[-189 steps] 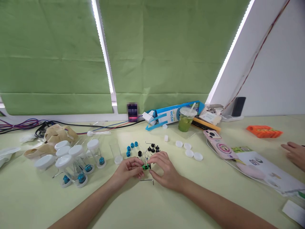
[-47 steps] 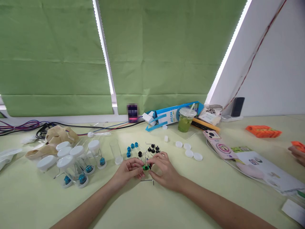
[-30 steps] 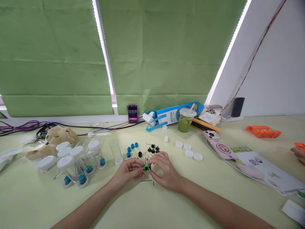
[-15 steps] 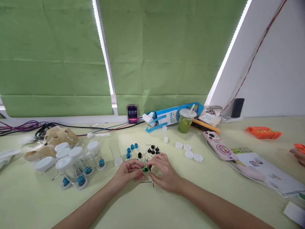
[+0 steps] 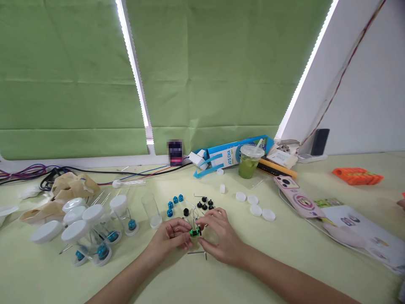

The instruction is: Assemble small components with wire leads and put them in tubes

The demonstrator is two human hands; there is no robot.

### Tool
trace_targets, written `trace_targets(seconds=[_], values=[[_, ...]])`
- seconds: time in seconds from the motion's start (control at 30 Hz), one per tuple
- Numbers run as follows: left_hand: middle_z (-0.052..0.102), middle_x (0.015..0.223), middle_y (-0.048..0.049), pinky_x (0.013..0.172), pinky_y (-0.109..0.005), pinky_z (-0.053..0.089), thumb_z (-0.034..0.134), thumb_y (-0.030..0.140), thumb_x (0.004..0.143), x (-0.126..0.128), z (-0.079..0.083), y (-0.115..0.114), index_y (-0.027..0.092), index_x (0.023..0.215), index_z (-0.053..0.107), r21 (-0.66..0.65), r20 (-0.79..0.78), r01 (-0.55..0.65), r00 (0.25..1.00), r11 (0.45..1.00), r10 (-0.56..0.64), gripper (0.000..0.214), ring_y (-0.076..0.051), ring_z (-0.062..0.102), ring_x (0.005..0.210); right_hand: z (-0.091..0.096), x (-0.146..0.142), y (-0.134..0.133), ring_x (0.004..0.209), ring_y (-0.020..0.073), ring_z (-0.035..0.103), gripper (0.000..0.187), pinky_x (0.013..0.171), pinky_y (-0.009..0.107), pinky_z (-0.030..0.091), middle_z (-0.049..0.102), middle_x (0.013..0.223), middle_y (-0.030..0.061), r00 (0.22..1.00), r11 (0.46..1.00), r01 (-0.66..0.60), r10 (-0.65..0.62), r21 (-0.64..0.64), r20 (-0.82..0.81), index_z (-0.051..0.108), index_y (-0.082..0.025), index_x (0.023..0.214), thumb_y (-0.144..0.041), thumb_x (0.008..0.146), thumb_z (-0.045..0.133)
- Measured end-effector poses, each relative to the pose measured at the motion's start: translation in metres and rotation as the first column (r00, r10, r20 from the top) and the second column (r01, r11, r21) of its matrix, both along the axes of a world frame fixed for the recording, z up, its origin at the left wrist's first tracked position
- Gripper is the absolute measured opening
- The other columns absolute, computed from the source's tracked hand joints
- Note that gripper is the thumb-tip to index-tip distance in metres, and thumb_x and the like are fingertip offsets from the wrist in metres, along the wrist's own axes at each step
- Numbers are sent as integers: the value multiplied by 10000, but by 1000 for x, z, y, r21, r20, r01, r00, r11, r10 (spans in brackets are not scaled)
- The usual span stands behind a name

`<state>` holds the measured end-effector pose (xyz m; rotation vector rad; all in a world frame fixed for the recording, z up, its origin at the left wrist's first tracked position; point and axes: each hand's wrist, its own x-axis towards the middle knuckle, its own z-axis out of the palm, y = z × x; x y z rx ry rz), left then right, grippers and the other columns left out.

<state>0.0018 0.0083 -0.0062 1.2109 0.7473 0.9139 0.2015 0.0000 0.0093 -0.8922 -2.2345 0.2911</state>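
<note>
My left hand pinches a small green metal part between thumb and fingertips. At the part's right end is a black round screw head. My right hand curves around that end, thumb and index finger apart with a gap on either side of the black head. A hex key lies on the table just below the hands, and bent metal pieces show just behind the fingers. Beyond them are several black screws, a separate black piece and several blue metal knobs.
Clear tubes with white caps stand at left, blue knobs inside. An uncapped clear tube stands nearer. White caps lie right of the screws. Farther back stands a green drink cup. A pink phone lies at right.
The view has shifted slightly. My right thumb and index finger have spread farther apart around the black end, while my left hand keeps its pinch on the green part.
</note>
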Motion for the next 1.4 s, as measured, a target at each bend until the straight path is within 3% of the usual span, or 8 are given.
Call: trace_targets(seconds=[1.0,1.4], values=[[655,717,-59,554,-246,469,640,205,733,-2,-1,-1,120,854,598,4,-1,44,999,999,-44,153,-149,627,617,3,1,-1,849,180,491,228,841,386,306,581,867,27,996,996,-80,78,-39,-41,492,-202,1005,-146,785,489],[655,712,-58,554,-244,466,641,204,731,-2,2,-1,123,854,603,-2,4,34,999,999,-34,152,-151,627,621,1,1,-1,925,212,477,350,861,392,298,564,971,54,999,999,-35,34,-32,-27,479,-200,1052,-152,715,557]])
